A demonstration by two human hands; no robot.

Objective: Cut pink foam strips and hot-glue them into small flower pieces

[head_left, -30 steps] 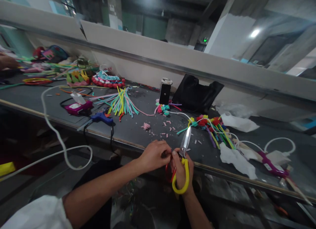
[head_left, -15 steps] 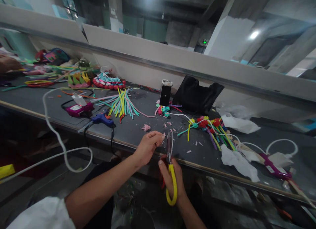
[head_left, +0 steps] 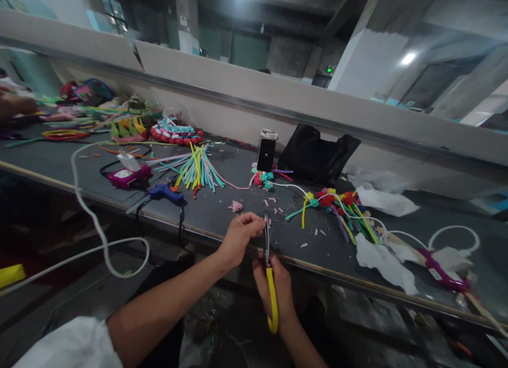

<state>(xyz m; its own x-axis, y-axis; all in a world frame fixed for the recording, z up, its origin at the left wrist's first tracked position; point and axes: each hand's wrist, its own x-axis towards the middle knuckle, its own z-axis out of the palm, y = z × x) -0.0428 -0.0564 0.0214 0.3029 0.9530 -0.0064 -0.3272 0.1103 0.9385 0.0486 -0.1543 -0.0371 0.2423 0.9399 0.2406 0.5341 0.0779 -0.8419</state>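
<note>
My right hand is wrapped round the yellow handle of a pair of scissors, whose blades point up and away from me over the table's front edge. Beside the blade tips, my left hand is pinched, thumb against forefinger. Whatever sits in that pinch is too small to make out. Just beyond the hands lie small pink cut pieces and a fluffy pink tuft. Farther back, a phone stands upright among pink, red and teal tufts.
Left lie a bundle of fuzzy coloured stems, a blue glue gun and a purple device with a white cable. A black bag, bright flowers, white paper and another purple device are right. Someone's hand shows far left.
The scissor blades have come together and swung slightly left, to my left fingertips. My left hand stays pinched in nearly the same place.
</note>
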